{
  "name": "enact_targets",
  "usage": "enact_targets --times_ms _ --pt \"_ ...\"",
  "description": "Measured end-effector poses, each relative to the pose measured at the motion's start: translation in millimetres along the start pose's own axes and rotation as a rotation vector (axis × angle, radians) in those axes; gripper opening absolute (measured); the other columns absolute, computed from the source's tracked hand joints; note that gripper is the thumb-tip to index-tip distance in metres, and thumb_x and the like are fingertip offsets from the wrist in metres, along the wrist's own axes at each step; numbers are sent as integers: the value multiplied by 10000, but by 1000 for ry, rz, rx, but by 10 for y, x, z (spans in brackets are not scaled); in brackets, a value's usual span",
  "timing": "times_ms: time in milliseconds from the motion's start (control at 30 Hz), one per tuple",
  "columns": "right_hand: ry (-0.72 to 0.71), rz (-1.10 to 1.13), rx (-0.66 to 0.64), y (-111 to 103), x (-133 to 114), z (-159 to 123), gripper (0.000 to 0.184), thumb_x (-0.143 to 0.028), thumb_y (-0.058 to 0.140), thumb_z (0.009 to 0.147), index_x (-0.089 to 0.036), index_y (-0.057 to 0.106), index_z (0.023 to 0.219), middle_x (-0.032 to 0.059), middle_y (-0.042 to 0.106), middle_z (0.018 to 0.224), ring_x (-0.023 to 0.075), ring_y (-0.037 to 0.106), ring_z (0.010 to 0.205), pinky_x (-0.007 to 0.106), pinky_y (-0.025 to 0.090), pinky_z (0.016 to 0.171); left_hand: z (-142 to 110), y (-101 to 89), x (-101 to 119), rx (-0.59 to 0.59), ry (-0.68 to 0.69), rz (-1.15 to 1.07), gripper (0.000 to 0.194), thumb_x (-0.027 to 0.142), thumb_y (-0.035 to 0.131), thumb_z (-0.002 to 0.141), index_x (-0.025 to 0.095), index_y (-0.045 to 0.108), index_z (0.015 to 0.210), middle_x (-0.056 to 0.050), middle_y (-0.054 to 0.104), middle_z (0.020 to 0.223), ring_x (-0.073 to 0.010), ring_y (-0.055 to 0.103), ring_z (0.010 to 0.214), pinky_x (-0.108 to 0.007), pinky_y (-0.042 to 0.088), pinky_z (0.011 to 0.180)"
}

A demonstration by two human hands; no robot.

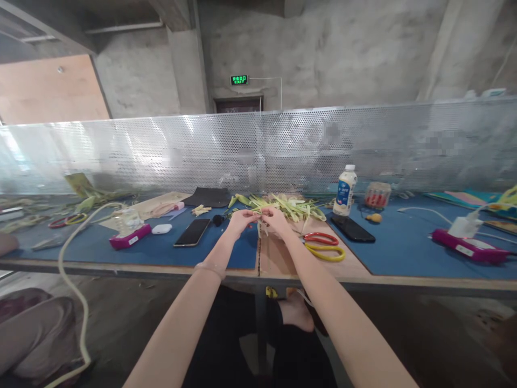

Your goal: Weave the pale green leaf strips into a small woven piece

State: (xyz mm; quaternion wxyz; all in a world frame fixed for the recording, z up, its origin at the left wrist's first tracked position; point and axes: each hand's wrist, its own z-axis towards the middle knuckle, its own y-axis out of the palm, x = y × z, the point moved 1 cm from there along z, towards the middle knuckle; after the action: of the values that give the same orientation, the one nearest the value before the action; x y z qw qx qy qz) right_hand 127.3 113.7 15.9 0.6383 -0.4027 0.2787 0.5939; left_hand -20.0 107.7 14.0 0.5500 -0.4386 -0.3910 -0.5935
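Over the table edge my left hand and my right hand meet, fingers of both pinched closed. Between the fingertips is a thin green leaf strip, small and mostly covered by the fingers. Just behind and to the right spreads a loose pile of green and pale leaf strips. Scissors with one red and one yellow handle loop lie to the right of my right forearm, their blades partly hidden by the leaves.
A black phone and a white case lie left. To the right are a white bottle, another phone and a purple power strip. A second purple power strip sits left. A perforated metal screen runs behind.
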Motion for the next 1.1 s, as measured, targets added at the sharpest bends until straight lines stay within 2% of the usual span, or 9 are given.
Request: enact_targets --times_ms 200,400,500,733,833,933,1000,1033,1100 --pt "53 80 -48 15 22 -18 202 -227 570 680 -144 601 862 2 620 698 103 547 568 221 457 527 -13 28 4 -46 -20 -157 323 235 814 483 107 638 721 -42 670 684 -145 626 671 -315 507 732" --pt "15 118 -122 50 96 0 221 -194 594 642 -153 583 858 -5 628 717 106 566 609 234 481 604 32 -50 -37 66 25 118 282 310 760 559 135 660 756 -42 669 670 -147 605 609 -226 437 505" --pt "12 118 -156 72 117 1 238 -189 605 634 -157 580 869 0 636 745 115 575 625 240 485 605 42 -67 -40 114 74 203 267 342 740 575 134 662 722 -27 652 635 -119 560 544 -212 396 474" --pt "19 -32 -65 63 86 20 295 -119 587 671 -138 550 963 8 642 741 140 613 698 309 492 732 46 0 -50 -23 -20 -79 312 292 786 517 117 604 700 -33 663 661 -143 621 645 -299 497 687" --pt "-128 -285 -15 67 -50 30 301 -153 595 700 -129 568 998 72 632 905 183 588 878 374 434 868 72 4 -61 26 -7 -145 299 269 784 520 122 577 677 -24 651 619 -145 627 610 -322 508 697" --pt "-240 -389 112 49 -338 -48 346 -230 613 712 -147 569 1045 118 559 1097 247 452 1121 443 302 1000 99 -9 -66 90 27 -121 263 253 766 540 123 575 667 -11 625 556 -140 613 558 -312 511 665" --pt "-259 -281 259 -18 -598 -255 317 -255 590 735 -157 571 1036 121 533 1136 256 407 1166 454 263 1027 106 -12 -63 92 32 -138 252 247 758 548 121 583 679 -16 634 586 -139 616 577 -303 512 671" --pt "-261 -158 295 -67 -727 -427 283 -276 559 764 -168 572 1025 110 531 1139 244 429 1147 437 299 1009 106 -12 -59 87 29 -155 250 247 755 552 122 585 685 -19 641 607 -140 619 591 -301 513 678" --pt "-220 198 216 -165 -917 -912 227 -332 508 815 -197 583 981 76 583 1048 208 536 1010 389 401 923 99 -7 -49 93 22 -183 241 240 751 556 123 578 678 -21 641 619 -141 620 604 -299 516 683"
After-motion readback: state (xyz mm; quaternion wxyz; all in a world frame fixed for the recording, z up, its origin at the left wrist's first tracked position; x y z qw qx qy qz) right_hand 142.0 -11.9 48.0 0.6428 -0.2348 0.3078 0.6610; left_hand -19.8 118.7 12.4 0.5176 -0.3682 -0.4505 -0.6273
